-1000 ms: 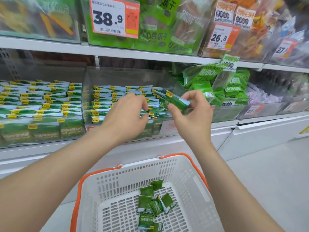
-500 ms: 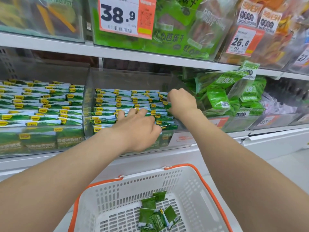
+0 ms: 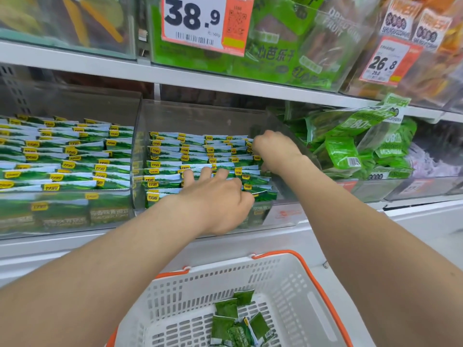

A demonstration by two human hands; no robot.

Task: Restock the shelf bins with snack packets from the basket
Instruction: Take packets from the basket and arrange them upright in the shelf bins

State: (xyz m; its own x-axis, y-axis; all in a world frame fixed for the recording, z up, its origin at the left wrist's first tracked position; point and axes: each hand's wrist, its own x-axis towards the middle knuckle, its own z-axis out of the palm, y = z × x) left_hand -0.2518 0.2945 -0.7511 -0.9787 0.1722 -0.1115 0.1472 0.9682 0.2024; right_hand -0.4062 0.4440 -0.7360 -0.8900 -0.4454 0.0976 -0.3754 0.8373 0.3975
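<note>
The snack packets (image 3: 190, 151) are small flat sachets. Each has a green lower part, a pale band on top and a yellow label at one corner. They stand on edge in tight rows inside the middle bin (image 3: 200, 116), a clear plastic box on the lower shelf, and they fill it almost from wall to wall. The left bin (image 3: 75, 106) beside it holds the same kind of sachet, also in rows.

The left hand (image 3: 215, 199) lies palm down on the front rows of the middle bin. Its fingers are stretched out and a little spread, they rest flat on the packet tops, and it grips nothing. The right hand (image 3: 275, 149) reaches deeper, to the back right corner of the same bin, close to the clear side wall. Its knuckles face the camera and its fingers bend down among the packets, so I cannot tell whether it holds one.

Below the arms is the basket (image 3: 313, 309), white perforated plastic with an orange rim. A small loose heap of packets (image 3: 235, 319) lies on its bottom; these look dark green, and some show a white and yellow edge.

To the right, another bin holds bigger bright green bags (image 3: 343, 151). On the upper shelf hangs a price tag (image 3: 193, 18) that reads 38.9.
</note>
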